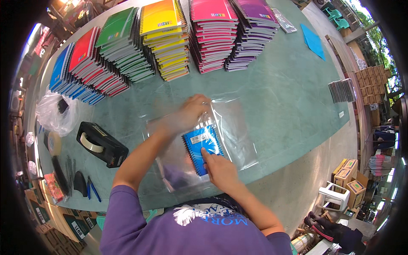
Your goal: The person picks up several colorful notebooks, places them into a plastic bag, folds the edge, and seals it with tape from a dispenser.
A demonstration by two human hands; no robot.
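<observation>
A small blue spiral notebook (202, 149) with a white label lies in front of me among clear plastic sheets (238, 123). Bright glare crosses its cover; whether plastic covers it or only lies beneath, I cannot tell. My right hand (222, 171) rests at the notebook's lower right, index finger stretched out onto the cover, gripping nothing. Just beyond the notebook's far edge, my left hand (195, 109) is over the plastic. Motion smears its fingers, so any grip on the plastic is unclear.
Tall stacks of blue (60, 70), red (83, 53), green (117, 29), yellow (163, 21), pink (213, 17) and purple notebooks (255, 17) line the table's far side. A black tape dispenser (104, 145), pliers (92, 189) and a plastic bag (55, 117) sit left.
</observation>
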